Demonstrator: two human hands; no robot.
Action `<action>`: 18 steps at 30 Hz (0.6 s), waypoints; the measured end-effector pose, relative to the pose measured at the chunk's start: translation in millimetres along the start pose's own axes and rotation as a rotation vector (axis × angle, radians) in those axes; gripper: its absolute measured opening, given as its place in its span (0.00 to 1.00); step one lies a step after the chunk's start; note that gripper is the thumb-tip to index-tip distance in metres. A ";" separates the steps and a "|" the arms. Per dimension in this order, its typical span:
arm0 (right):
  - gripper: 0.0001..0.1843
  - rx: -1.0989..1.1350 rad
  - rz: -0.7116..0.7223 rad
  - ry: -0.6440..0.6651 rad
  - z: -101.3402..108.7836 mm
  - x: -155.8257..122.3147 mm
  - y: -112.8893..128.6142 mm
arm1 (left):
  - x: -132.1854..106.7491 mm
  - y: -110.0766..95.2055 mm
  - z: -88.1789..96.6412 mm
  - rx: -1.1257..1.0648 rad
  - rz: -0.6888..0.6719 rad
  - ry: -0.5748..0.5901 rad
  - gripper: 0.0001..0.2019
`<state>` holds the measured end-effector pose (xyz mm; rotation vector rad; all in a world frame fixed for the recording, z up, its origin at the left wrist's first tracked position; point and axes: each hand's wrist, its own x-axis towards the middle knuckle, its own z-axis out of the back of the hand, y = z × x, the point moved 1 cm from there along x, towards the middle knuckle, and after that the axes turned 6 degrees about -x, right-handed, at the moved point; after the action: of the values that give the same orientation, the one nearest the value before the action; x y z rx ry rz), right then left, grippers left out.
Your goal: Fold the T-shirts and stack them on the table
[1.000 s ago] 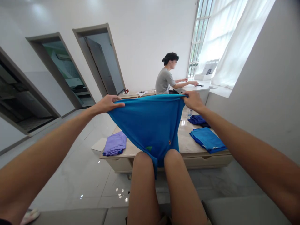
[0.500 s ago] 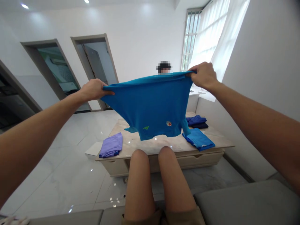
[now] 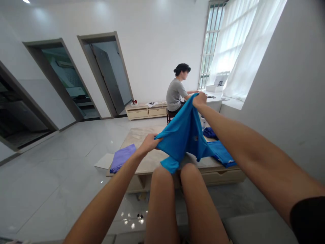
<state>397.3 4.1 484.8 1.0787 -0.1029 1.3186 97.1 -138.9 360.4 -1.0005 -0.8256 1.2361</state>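
A bright blue shirt (image 3: 184, 135) hangs slanted between my two hands above a low table (image 3: 142, 134) and my bare knees. My left hand (image 3: 149, 142) grips its lower left edge, fingers closed, just over the table. My right hand (image 3: 199, 99) pinches the upper edge, held higher and farther out. One sleeve dangles down to my knees.
A folded purple garment (image 3: 123, 157) lies at the table's left end; folded blue garments (image 3: 220, 152) and a darker blue one (image 3: 209, 132) lie at its right. A person in a grey shirt (image 3: 175, 95) sits at a desk by the window. Grey sofa cushions (image 3: 254, 230) lie beneath me.
The shirt was stretched wide and high between both hands. My left hand has dropped down and toward the middle, and my right hand has come lower, so the cloth now hangs bunched and slanted.
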 end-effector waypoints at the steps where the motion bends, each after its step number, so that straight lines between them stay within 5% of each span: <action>1: 0.17 0.048 -0.091 -0.015 -16.6 8.9 26.7 | 5.7 4.6 -9.2 -0.052 -0.004 0.005 0.17; 2: 0.18 0.126 -0.073 -0.002 -34.6 15.4 56.3 | 10.5 8.3 -17.4 -0.095 -0.015 0.019 0.17; 4: 0.20 0.351 0.205 0.120 -74.0 17.4 114.6 | 17.2 16.9 -31.0 -0.165 -0.032 0.075 0.18; 6: 0.19 0.546 0.446 0.395 -114.8 4.5 154.7 | 20.1 31.4 -39.8 -0.186 -0.021 0.134 0.19; 9: 0.25 0.690 0.618 0.808 -163.8 -29.4 158.3 | 18.0 65.8 -41.3 -0.060 0.047 0.234 0.22; 11: 0.27 0.668 0.632 0.964 -182.5 -52.8 121.7 | 13.8 93.2 -34.8 0.078 0.084 0.349 0.23; 14: 0.24 0.408 0.557 1.036 -192.1 -90.8 27.7 | 9.3 133.4 -19.5 0.231 0.107 0.499 0.25; 18: 0.25 0.024 0.349 1.006 -197.7 -163.1 -107.4 | 19.2 185.4 -3.9 0.320 0.096 0.355 0.22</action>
<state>334.5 34.7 215.8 0.3185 0.4958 2.0436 37.1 -113.3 185.8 -0.9656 -0.2950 1.1804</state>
